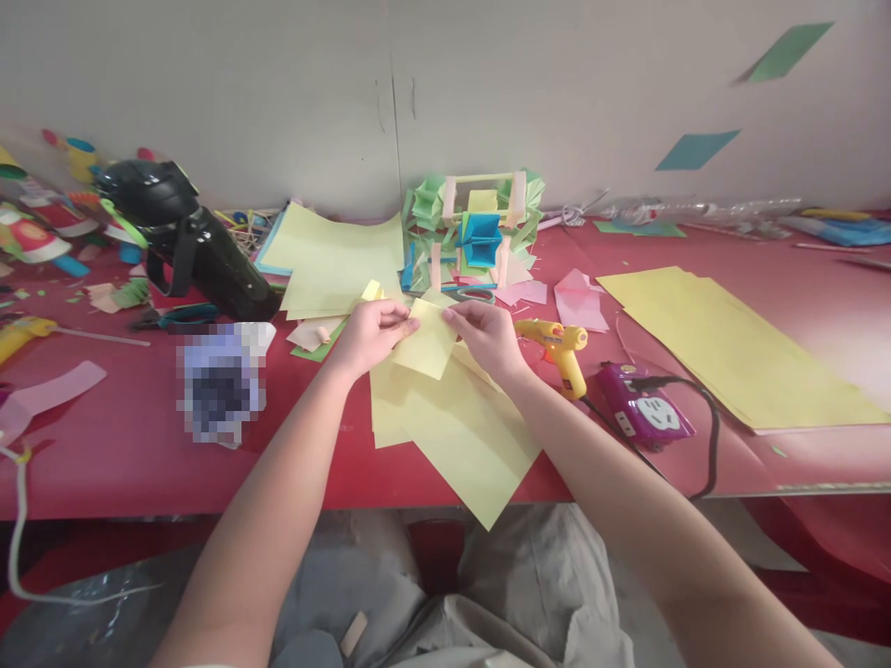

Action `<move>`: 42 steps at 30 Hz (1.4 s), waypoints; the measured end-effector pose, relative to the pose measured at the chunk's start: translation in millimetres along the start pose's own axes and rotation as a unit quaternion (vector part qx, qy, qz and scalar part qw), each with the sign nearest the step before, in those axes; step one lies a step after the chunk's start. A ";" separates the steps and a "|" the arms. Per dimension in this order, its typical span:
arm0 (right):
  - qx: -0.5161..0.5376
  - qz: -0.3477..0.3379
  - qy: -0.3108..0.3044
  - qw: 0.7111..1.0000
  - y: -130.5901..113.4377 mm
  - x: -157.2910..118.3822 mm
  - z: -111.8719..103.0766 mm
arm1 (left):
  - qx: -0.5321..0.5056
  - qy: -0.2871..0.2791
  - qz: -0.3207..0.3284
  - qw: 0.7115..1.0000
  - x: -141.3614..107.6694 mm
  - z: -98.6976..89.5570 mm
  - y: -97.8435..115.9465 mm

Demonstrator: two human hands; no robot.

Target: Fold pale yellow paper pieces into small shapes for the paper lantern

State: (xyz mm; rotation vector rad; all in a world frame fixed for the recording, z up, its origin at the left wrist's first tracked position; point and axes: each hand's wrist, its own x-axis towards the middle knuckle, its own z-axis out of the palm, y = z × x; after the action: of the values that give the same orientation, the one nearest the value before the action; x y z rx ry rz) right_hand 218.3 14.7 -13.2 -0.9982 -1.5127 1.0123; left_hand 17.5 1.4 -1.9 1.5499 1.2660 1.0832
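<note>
A small square of yellow paper (pixel 426 341) is held up between my two hands, a corner pointing down toward me. My left hand (pixel 376 336) pinches its left edge between thumb and fingers. On the other side, my right hand (pixel 487 340) pinches it near the upper right corner. Under the hands lie larger yellow sheets (pixel 480 445), one with a corner over the table's front edge. Behind them stands a folded paper model (pixel 480 241) in green, pink and blue.
A yellow glue gun (pixel 562 348) and a purple power socket (pixel 644 408) with a black cable lie to the right, beside long yellow sheets (pixel 752 353). On the left are a black bottle (pixel 201 250), pliers (pixel 177 317) and a blurred packet (pixel 221 382). More yellow paper (pixel 341 260) lies behind.
</note>
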 end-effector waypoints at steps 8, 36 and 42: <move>-0.040 -0.022 -0.016 0.999 -3.0 -1.4 0.5 | 0.135 0.060 0.091 0.985 -8.4 5.0 10.6; 0.020 -0.054 -0.050 0.997 -2.1 -5.3 4.2 | -0.247 0.007 -0.079 0.966 -1.9 -1.2 14.7; 0.014 -0.028 -0.043 0.999 -2.4 -6.0 5.3 | -0.224 -0.010 -0.032 0.974 -2.3 2.5 12.0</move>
State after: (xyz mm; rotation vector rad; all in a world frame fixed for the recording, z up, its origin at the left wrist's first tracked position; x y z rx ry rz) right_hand 213.7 7.7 -13.4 -0.8975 -1.5852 1.0445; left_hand 22.7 -2.7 8.6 1.1680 0.9659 1.2094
